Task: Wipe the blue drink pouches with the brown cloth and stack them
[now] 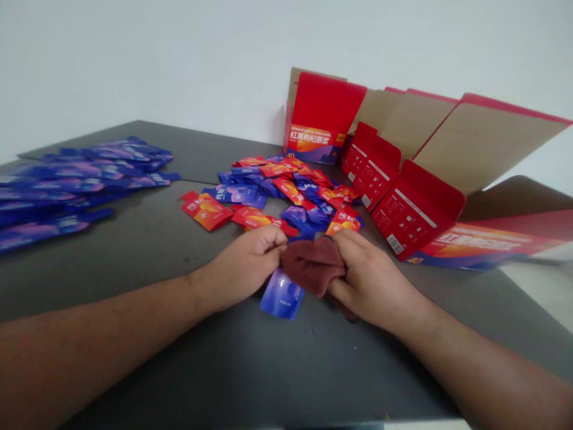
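Your left hand (244,266) pinches the blue packet (281,300) before the heap (293,185) — your right hand (376,283) clutches the brown cloth (311,266) across it; a hard tug could slip it loose.

I have the left hand (246,263) curled into a pinch, its thumb (270,260) pointing toward the right hand (369,278), its fingers (267,235) bent just above that thumb. Behind it, the left wrist (200,291) runs nearly straight into the bare left forearm (111,334), slanting back and outward. I have my right hand closed in a grip facing the left one, the bare right forearm (483,363) angling back and outward behind it. The hands sit near each other, apart.
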`<state>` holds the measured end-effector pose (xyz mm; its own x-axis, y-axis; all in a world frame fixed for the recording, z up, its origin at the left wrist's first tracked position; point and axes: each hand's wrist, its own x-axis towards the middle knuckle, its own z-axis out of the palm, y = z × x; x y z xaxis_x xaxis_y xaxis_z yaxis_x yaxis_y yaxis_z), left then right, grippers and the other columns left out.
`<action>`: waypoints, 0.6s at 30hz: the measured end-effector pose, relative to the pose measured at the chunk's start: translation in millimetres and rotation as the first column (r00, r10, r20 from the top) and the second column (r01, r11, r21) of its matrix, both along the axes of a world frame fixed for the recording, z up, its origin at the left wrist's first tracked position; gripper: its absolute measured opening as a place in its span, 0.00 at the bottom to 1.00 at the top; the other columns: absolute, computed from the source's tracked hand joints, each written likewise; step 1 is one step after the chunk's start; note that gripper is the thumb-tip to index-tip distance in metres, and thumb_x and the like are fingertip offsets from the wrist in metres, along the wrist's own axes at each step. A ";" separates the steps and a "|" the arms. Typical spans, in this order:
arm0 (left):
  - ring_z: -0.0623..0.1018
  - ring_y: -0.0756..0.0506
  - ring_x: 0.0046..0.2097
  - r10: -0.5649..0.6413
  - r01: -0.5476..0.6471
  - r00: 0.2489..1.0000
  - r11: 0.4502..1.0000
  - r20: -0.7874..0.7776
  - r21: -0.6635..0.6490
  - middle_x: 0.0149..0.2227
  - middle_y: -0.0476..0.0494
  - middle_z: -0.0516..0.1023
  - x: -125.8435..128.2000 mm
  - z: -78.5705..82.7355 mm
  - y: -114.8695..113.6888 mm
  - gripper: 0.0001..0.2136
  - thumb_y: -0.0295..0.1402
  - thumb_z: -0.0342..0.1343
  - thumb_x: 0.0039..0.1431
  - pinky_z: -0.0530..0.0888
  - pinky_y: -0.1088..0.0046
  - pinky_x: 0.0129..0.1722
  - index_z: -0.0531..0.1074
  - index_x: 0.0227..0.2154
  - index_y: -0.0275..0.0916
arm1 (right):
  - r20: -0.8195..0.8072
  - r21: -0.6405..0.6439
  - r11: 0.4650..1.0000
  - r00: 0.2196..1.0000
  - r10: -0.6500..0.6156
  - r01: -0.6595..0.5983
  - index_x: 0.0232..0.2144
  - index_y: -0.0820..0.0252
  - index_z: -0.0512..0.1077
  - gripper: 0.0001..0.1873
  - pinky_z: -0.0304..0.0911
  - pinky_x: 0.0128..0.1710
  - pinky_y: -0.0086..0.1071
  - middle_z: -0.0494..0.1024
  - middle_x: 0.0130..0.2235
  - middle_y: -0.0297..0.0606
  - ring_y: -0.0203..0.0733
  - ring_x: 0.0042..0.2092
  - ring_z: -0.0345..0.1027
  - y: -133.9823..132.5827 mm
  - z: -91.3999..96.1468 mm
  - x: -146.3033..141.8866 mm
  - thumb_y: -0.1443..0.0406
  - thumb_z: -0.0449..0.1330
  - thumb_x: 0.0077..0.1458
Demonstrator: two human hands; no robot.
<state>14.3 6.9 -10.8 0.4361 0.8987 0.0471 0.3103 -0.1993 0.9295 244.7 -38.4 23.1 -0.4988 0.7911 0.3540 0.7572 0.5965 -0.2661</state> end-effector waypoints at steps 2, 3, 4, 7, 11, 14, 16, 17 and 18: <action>0.70 0.50 0.29 -0.002 0.003 1.000 0.999 0.009 -0.034 0.29 0.51 0.73 0.3 -0.3 -1.0 0.10 0.39 0.53 0.67 0.66 0.73 0.28 0.70 0.32 0.40 | -0.018 0.020 0.998 0.998 -0.055 0.055 0.38 0.57 0.66 0.11 0.64 0.38 0.36 0.73 0.38 0.37 0.44 0.40 0.68 2.5 -0.6 1.2 0.72 0.61 0.53; 0.70 0.50 0.29 -0.002 0.003 1.000 0.999 0.010 -0.034 0.28 0.52 0.73 0.3 -0.2 -1.2 0.10 0.39 0.53 0.67 0.66 0.73 0.28 0.70 0.32 0.40 | -0.014 0.008 0.999 0.999 -0.050 0.050 0.37 0.57 0.66 0.10 0.64 0.38 0.36 0.73 0.38 0.37 0.44 0.40 0.68 2.6 -0.8 0.9 0.72 0.61 0.53; 0.69 0.50 0.29 -0.001 0.001 1.000 1.000 0.009 -0.021 0.28 0.52 0.72 0.2 0.0 -1.2 0.10 0.39 0.54 0.66 0.66 0.73 0.28 0.69 0.31 0.40 | -0.005 -0.014 1.000 1.000 -0.024 0.024 0.37 0.57 0.66 0.10 0.65 0.38 0.36 0.73 0.38 0.38 0.44 0.40 0.68 1.7 -0.8 0.1 0.72 0.61 0.53; 0.68 0.50 0.30 0.001 0.000 1.000 0.998 -0.016 0.057 0.27 0.53 0.70 -0.3 1.3 -0.1 0.09 0.36 0.54 0.65 0.66 0.73 0.30 0.69 0.30 0.40 | 0.040 -0.084 0.984 0.986 0.160 -0.157 0.42 0.58 0.69 0.11 0.66 0.42 0.36 0.75 0.42 0.39 0.45 0.44 0.69 -4.4 0.0 -4.0 0.72 0.61 0.56; 0.68 0.50 0.30 0.007 -0.005 1.000 0.998 -0.026 0.062 0.28 0.52 0.70 -0.5 3.0 -0.1 0.08 0.36 0.54 0.65 0.66 0.73 0.31 0.69 0.30 0.40 | 0.055 -0.095 0.983 0.985 0.165 -0.159 0.44 0.57 0.69 0.13 0.66 0.43 0.36 0.75 0.43 0.39 0.45 0.45 0.70 -7.1 1.6 -4.7 0.72 0.61 0.56; 0.67 0.50 0.28 0.018 -0.018 1.000 1.000 -0.007 0.007 0.27 0.53 0.70 -0.1 3.4 -1.5 0.10 0.38 0.54 0.66 0.65 0.73 0.28 0.68 0.30 0.40 | 0.014 -0.053 0.999 1.000 -0.007 0.008 0.39 0.57 0.67 0.11 0.65 0.40 0.36 0.74 0.40 0.39 0.45 0.42 0.69 -2.7 1.9 -1.9 0.72 0.60 0.53; 0.67 0.50 0.28 0.012 -0.012 1.000 1.000 0.004 -0.003 0.27 0.53 0.70 0.0 3.0 -1.8 0.10 0.38 0.54 0.66 0.65 0.73 0.28 0.68 0.30 0.40 | 0.015 -0.053 0.998 1.000 -0.026 0.026 0.38 0.57 0.66 0.11 0.66 0.39 0.36 0.73 0.40 0.39 0.45 0.41 0.69 -1.4 1.8 -1.4 0.72 0.60 0.53; 0.68 0.50 0.29 0.008 -0.008 1.000 1.000 0.003 0.008 0.27 0.52 0.70 -0.1 2.7 -1.6 0.10 0.37 0.54 0.66 0.65 0.73 0.29 0.69 0.30 0.40 | 0.025 -0.064 0.998 1.000 0.002 -0.001 0.38 0.57 0.67 0.10 0.66 0.40 0.36 0.74 0.40 0.39 0.45 0.42 0.69 -2.0 1.6 -1.9 0.72 0.61 0.54; 0.68 0.50 0.30 0.005 -0.005 1.000 1.000 0.001 0.026 0.28 0.52 0.70 -0.4 2.4 -1.1 0.09 0.37 0.54 0.66 0.66 0.73 0.29 0.69 0.30 0.40 | 0.036 -0.077 0.996 0.998 0.050 -0.047 0.39 0.57 0.67 0.10 0.66 0.40 0.36 0.74 0.41 0.40 0.45 0.43 0.69 -3.3 1.5 -2.8 0.72 0.61 0.54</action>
